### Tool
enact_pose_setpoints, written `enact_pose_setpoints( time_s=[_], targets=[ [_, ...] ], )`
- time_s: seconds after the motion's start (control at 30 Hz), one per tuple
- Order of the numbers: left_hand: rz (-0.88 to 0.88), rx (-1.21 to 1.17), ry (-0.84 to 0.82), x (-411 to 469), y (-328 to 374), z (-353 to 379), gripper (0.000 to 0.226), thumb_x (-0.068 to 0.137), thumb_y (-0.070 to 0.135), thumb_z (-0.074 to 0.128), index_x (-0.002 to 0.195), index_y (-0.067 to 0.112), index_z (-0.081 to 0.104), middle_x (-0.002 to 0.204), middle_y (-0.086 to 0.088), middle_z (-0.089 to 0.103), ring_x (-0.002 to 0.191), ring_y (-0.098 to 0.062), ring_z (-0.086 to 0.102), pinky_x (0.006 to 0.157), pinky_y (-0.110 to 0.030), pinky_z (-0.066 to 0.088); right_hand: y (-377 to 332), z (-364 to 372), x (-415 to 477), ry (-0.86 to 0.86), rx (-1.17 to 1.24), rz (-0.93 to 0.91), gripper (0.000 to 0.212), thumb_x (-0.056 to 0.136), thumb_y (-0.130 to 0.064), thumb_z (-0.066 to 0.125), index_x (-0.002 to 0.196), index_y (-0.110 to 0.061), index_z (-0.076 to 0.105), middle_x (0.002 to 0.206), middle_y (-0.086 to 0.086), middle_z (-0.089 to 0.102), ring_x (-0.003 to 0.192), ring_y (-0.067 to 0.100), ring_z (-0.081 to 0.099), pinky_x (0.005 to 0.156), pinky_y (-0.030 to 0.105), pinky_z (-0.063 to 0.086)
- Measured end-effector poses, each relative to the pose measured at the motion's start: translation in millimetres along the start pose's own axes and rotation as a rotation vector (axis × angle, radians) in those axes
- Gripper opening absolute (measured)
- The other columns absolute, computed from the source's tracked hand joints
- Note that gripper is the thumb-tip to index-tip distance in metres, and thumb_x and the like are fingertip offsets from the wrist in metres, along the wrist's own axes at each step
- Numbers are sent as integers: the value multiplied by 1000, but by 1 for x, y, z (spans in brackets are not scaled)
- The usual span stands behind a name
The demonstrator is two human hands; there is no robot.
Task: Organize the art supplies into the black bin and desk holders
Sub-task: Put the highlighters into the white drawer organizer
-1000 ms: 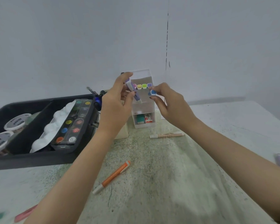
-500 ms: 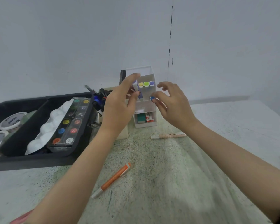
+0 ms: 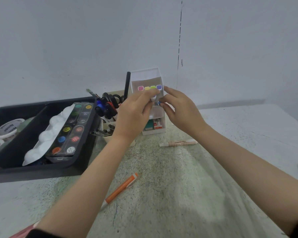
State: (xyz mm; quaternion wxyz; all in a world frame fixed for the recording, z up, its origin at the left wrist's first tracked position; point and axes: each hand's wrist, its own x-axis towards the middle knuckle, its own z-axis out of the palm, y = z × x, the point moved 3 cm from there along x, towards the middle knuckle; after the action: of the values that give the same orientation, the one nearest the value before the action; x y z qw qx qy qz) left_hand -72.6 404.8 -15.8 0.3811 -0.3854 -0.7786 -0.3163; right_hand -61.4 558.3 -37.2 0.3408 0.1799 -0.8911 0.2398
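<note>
1. the left hand (image 3: 134,114) is raised in front of the white tiered desk holder (image 3: 147,75), its forefinger and thumb curled and pinching a white-tipped marker (image 3: 153,98) at the holder's slanted upper compartment.
2. the right hand (image 3: 182,110) is just beside it, thumb and forefinger pinching the end of a blue-capped marker (image 3: 159,103); its other fingers fan loosely upward.
3. the two markers are close together between the hands, at the mouth of that compartment; how deep either one sits i cannot tell.
4. four highlighters stand in a row in the same compartment, showing pink (image 3: 140,88), yellow (image 3: 147,88), green (image 3: 153,87) and purple (image 3: 159,86) caps.
5. the holder's bottom compartment holds small erasers (image 3: 153,125).
6. a beige pen cup (image 3: 108,127) to the left of the white holder is packed with pens and black-handled scissors (image 3: 116,97).
7. the black bin (image 3: 41,170) lies at the left of the table (image 3: 187,194); in it a watercolour pan set (image 3: 70,129) leans beside a white mixing palette (image 3: 46,134), and white-lidded paint jars (image 3: 8,128) fill the far-left section.
8. loose on the speckled table: an orange pen (image 3: 121,188) between the forearms and a pale peach pen (image 3: 178,143) under the right wrist.
</note>
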Motion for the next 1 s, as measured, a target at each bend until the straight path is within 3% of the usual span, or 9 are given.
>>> enact_pose_setpoints(
  time_s=[0.1, 0.2, 0.33, 0.47, 0.57, 0.73, 1.0],
  targets=[
    [1, 55, -39, 0, 3, 2, 26, 84, -2, 61, 108, 9, 64, 91, -6, 69, 81, -19, 63, 73, -23, 49, 1, 0, 0, -11, -9, 11, 15, 92, -12, 55, 101, -10, 67, 133, 11, 56, 115, 31, 57, 89, 40, 49],
    [-57, 89, -178, 0, 2, 5, 25, 82, -3, 60, 104, 8, 67, 89, -6, 70, 79, -24, 65, 67, -25, 46, 1, 0, 0, -16, -25, 18, 16, 92, -14, 54, 101, -9, 67, 132, 12, 57, 116, 31, 56, 90, 38, 48],
    [-133, 127, -285, -2, -1, 7, 22, 84, 11, 61, 105, 11, 67, 86, -7, 71, 75, -25, 64, 63, -29, 46, -1, -2, -1, -4, -45, 23, 15, 91, -12, 56, 99, -8, 68, 129, 12, 58, 114, 32, 57, 87, 36, 47],
    [-192, 192, -321, 0, -3, 9, 28, 90, 28, 56, 115, 18, 64, 100, -5, 68, 90, -22, 61, 70, -27, 41, 0, -1, 0, -11, -47, 30, 18, 91, -14, 55, 101, -8, 68, 129, 12, 59, 114, 31, 57, 87, 39, 49],
    [-237, 179, -373, 3, -6, 15, 28, 95, 27, 49, 117, 17, 62, 104, -8, 66, 95, -24, 58, 73, -30, 41, 2, 0, -1, -31, -44, 35, 18, 92, -14, 54, 102, -9, 68, 130, 11, 58, 116, 31, 56, 89, 40, 50],
    [-273, 166, -411, 6, -4, 20, 26, 96, 22, 47, 116, 14, 60, 104, -9, 66, 94, -25, 58, 70, -25, 34, 3, 1, 1, -36, -32, 32, 17, 92, -12, 55, 102, -9, 68, 129, 10, 58, 114, 29, 56, 86, 43, 51],
    [-339, 163, -451, 8, 1, 25, 25, 98, 17, 44, 117, 9, 57, 110, -10, 64, 95, -26, 59, 72, -25, 39, -1, -4, 0, -9, -39, 25, 18, 91, -11, 56, 104, -10, 69, 125, 10, 61, 109, 30, 60, 80, 42, 54]
  ],
)
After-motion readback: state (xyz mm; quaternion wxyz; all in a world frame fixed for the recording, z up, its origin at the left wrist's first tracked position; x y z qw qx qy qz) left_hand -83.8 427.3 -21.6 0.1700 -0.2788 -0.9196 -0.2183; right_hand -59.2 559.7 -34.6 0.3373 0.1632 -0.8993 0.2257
